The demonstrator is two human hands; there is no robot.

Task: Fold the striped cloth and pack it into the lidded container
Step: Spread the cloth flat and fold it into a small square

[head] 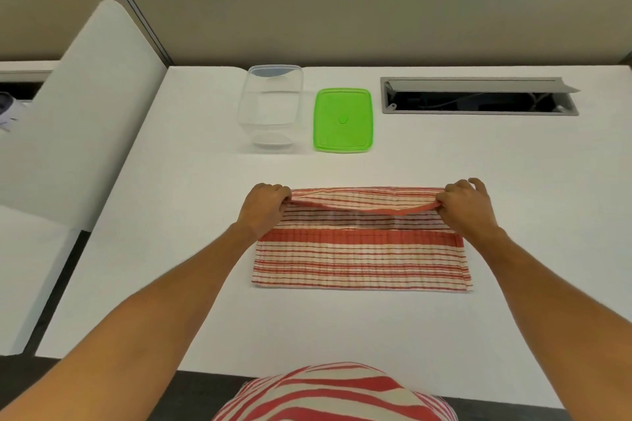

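Note:
The red-and-white striped cloth (pixel 362 261) lies on the white table (pixel 478 318) in front of me, folded over on itself. My left hand (pixel 265 203) pinches its far left corner and my right hand (pixel 466 203) pinches its far right corner. Between them the far edge is lifted off the table and sags in the middle. Beyond the cloth stands the clear plastic container (pixel 270 106), open and with nothing in it. Its green lid (pixel 342 119) lies flat on the table just to the right of it.
An open cable hatch (pixel 478 97) is sunk into the table at the back right. A beige partition wall (pixel 342 10) closes off the far edge. A white divider panel (pixel 85 113) stands at the left edge of the table.

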